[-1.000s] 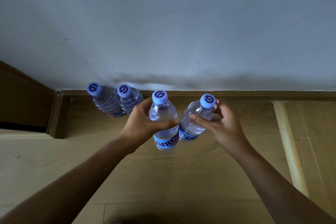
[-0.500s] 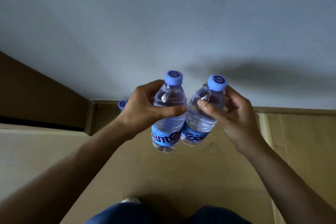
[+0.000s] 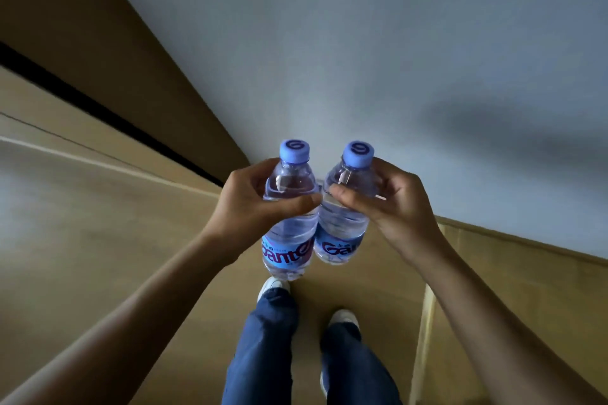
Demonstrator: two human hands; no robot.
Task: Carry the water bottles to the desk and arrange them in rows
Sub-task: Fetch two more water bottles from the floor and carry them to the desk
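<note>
Two clear water bottles with blue caps and blue labels are held upright in the air, side by side and touching. My left hand (image 3: 255, 207) is wrapped around the upper body of the left water bottle (image 3: 289, 237). My right hand (image 3: 391, 204) grips the shoulder of the right water bottle (image 3: 342, 233). Both bottles hang well above the wooden floor (image 3: 98, 240), in front of my legs. The desk is not in view, and the other bottles are hidden from sight.
A pale wall (image 3: 362, 43) rises ahead, with a wooden skirting board (image 3: 526, 246) along its foot at the right. A brown wooden panel (image 3: 82, 26) with a dark gap under it stands at the left. My legs in blue trousers (image 3: 263, 355) and white shoes are below.
Both hands have lifted the two bottles up from the floor by the wall. The view has swung to the left and tilted, and the other two bottles have dropped out of sight.
</note>
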